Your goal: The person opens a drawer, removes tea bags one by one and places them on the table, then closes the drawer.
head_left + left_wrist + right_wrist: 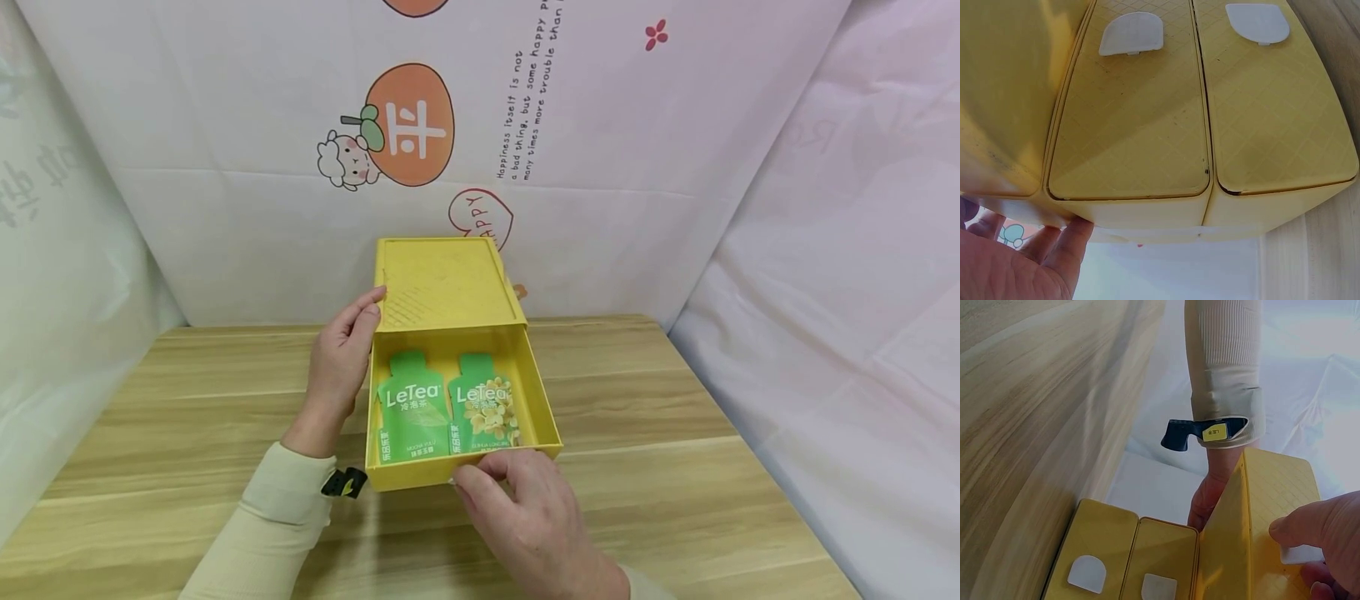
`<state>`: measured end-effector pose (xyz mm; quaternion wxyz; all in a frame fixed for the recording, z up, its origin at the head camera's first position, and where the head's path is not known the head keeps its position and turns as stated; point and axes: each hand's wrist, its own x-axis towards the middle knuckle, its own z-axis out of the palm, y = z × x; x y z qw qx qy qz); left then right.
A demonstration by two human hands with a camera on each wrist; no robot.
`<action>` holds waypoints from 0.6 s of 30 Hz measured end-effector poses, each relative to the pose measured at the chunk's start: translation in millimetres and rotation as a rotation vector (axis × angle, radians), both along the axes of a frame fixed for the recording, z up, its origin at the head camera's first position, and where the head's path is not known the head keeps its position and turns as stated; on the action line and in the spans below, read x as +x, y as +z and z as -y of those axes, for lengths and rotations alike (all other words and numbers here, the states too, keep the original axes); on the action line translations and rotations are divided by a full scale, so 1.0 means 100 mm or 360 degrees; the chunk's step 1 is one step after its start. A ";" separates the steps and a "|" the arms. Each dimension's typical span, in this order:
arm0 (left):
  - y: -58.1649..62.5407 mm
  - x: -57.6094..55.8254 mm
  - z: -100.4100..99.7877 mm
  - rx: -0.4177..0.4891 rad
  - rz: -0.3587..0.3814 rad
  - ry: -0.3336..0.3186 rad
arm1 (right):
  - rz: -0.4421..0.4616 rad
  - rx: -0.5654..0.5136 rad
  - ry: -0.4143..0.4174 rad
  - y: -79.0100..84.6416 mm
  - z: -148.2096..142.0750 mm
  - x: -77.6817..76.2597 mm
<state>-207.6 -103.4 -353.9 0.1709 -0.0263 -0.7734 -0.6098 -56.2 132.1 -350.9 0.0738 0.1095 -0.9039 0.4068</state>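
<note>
A yellow drawer unit (450, 279) stands at the back of the table, its top drawer (420, 477) pulled out. Inside the drawer lie two green tea packets marked LeTea, one plain (416, 427) on the left and one with pale flowers (491, 412) on the right. My left hand (337, 354) rests with extended fingers against the unit's left side, near the front edge. At the drawer's front, my right hand (528, 517) holds the white pull tab (1300, 554), thumb on the front panel. The tab is partly hidden by that hand.
Beneath the open drawer are two closed drawers (1129, 125) with white tabs. The unit stands on a wood-grain table (645, 467). A printed white cloth (600, 125) hangs behind, and more white cloth hangs at both sides. A black band (345, 482) circles the left cuff.
</note>
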 end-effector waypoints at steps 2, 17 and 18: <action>0.00 0.00 0.00 0.0007 -0.0001 -0.0004 | 0.0054 -0.0020 -0.0004 0.02 0.00 -0.01; 0.03 -0.01 0.00 0.0004 -0.0003 0.0004 | 0.0102 -0.0019 -0.0025 0.08 0.02 -0.01; 0.03 -0.01 0.00 0.0003 -0.0004 0.0005 | 0.0109 -0.0021 -0.0018 0.08 0.02 -0.02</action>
